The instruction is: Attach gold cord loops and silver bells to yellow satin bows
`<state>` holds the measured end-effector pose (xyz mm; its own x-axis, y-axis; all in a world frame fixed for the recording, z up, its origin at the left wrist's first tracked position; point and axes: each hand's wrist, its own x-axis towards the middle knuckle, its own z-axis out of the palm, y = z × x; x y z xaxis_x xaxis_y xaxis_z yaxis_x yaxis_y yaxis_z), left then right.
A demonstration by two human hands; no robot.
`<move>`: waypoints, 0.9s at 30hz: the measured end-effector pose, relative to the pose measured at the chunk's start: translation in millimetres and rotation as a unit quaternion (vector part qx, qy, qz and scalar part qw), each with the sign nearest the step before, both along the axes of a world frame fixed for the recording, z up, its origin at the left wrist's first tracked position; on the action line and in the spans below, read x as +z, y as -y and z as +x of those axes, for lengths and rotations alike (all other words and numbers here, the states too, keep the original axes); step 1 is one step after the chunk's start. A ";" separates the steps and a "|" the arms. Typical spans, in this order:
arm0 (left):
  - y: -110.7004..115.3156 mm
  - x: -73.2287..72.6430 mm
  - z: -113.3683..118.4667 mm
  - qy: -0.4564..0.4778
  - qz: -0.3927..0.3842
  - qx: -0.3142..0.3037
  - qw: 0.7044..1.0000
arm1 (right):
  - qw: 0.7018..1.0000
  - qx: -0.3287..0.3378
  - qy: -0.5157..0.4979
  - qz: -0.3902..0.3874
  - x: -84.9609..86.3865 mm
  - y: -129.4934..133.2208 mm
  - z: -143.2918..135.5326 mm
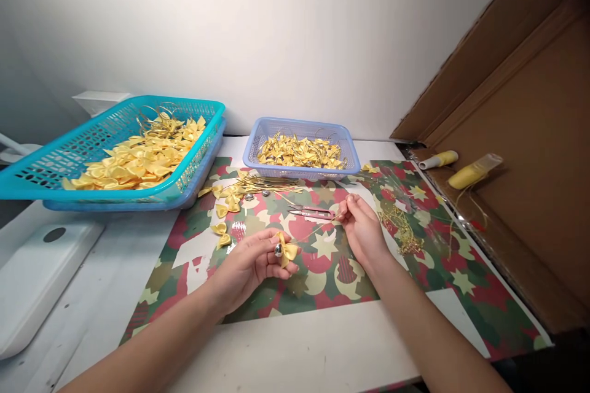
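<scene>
A yellow ribbon bow with a small silver bell on it is held in the fingers of my left hand. From the bow a thin gold cord runs up to the right. My right hand pinches the far end of that cord between thumb and fingers. Just left of the right fingertips lie pink thread snips. Beyond my left hand, several loose yellow bows rest beside a bundle of gold cords and two more silver bells.
A turquoise basket piled with yellow bows stands at the left. Behind the mat, a lilac basket holds more bows. Tangled gold cords lie at the right, near yellow thread spools against cardboard. A white case is at far left.
</scene>
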<state>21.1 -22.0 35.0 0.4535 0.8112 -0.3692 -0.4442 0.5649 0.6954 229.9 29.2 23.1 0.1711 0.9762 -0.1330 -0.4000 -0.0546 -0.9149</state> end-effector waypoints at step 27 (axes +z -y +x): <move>40.7 -9.3 16.5 -0.586 0.627 -0.121 0.499 | 0.991 0.099 0.079 -0.039 7.5 -11.4 -6.3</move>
